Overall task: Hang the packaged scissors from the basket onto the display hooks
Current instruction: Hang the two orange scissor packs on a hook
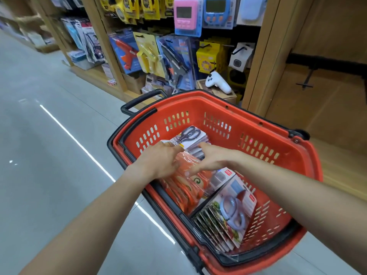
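scissors all sit in the red basket [258, 135], so we judge the task barely begun: nothing from it is on a hook yet, as far as we can see. nearest us, a row of packs w/ blue-handled scissors [231, 213] stands on edge in the near-right corner. next to it, towards the middle, is an orange stack [188, 185] wrapped in clear film, and both our hands are on that. left hand [158, 159] lies over the stack's left side, fingers curled down round its far top edge; it looks like a grip, but the fingertips are hidden so we can't say how firm. right hand [214, 157] rests on the film from the right, fingers bent and a bit spread, touching the wrap; whether it pinches the film we can't tell. beyond the hands, a pack w/ grey scissors [189, 133] lies flat atop a white stack at the far end. further off, the shelf's hooks carry glue guns [127, 52], timers [185, 14] etc. to the right, a bare hook [306, 79] sticks out of the wooden panel, prob. our target. still left: lift packs out & hang every one.
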Demonstrator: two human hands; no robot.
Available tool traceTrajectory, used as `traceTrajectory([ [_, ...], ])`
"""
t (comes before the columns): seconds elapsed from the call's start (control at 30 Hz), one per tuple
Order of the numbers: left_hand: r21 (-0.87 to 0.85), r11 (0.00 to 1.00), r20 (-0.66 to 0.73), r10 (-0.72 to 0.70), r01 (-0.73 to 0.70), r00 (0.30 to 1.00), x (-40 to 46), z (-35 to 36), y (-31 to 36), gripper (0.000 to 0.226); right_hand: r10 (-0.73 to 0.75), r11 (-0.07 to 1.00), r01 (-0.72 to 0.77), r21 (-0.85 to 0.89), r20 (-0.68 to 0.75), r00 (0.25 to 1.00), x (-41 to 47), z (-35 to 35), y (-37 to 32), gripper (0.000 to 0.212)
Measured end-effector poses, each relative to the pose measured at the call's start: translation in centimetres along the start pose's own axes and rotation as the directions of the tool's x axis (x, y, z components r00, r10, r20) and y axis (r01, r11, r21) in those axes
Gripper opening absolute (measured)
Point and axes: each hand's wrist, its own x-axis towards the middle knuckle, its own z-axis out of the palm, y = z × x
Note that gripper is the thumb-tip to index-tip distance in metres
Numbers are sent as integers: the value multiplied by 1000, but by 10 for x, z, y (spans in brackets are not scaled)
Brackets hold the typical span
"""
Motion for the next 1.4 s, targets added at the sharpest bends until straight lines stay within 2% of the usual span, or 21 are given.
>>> traceTrajectory([
  [0.2,9,1000,-48,10,-10,999,1,2,3,58,25,1000,-26,16,86,996,0,6,18,128],
  [0.3,30,997,-87,-72,75,994,-1,1,4,54,-8,997,5,74,44,999,4,12,14,144],
  [0.37,34,992,-117,-116,120,986,1,-3,3,52,-33,998,34,47,-17,999,9,12,5,157],
  [0.53,77,987,19,-144,142,989,2,-9,-8,69,2,998,-4,62,36,999,30,18,1,162],
  [0.6,52,985,18,-163,162,986,1,-6,-9,68,10,999,-10,50,-5,1000,37,24,6,147],
  [0.67,15,986,-12,-165,165,986,1,-2,-8,66,-4,995,8,95,-34,999,41,25,10,112],
  [0.7,4,987,-26,-164,164,986,1,-1,-8,67,-3,992,8,127,-34,999,43,24,13,102],
  [0.77,-35,984,-43,-178,177,983,1,-2,-8,70,1,993,9,120,-83,997,39,20,11,105],
  [0.83,-84,978,-55,-193,188,980,1,-3,-9,72,-40,999,38,-11,-226,973,29,16,1,111],
  [0.9,-116,976,-67,-194,186,979,0,-4,-9,73,-129,986,88,-138,-317,940,8,16,-19,98],
  [0.97,-127,975,-75,-194,183,978,0,-5,-9,73,-183,965,123,-230,-257,949,-15,21,-40,82],
  [1.03,-128,977,-95,-184,171,978,0,-4,-10,69,-162,942,110,-316,-143,976,-29,33,-53,69],
  [1.13,-131,980,-95,-166,153,982,0,-2,-10,66,-98,912,56,-406,-84,992,-27,54,-55,63],
  [1.3,-129,979,-84,-167,156,982,1,-4,-9,66,-85,950,12,-311,-222,971,-11,90,-50,73],
  [1.4,-126,980,-117,-170,155,978,1,-3,-10,60,-108,950,25,-311,-253,961,-7,98,-51,69],
])
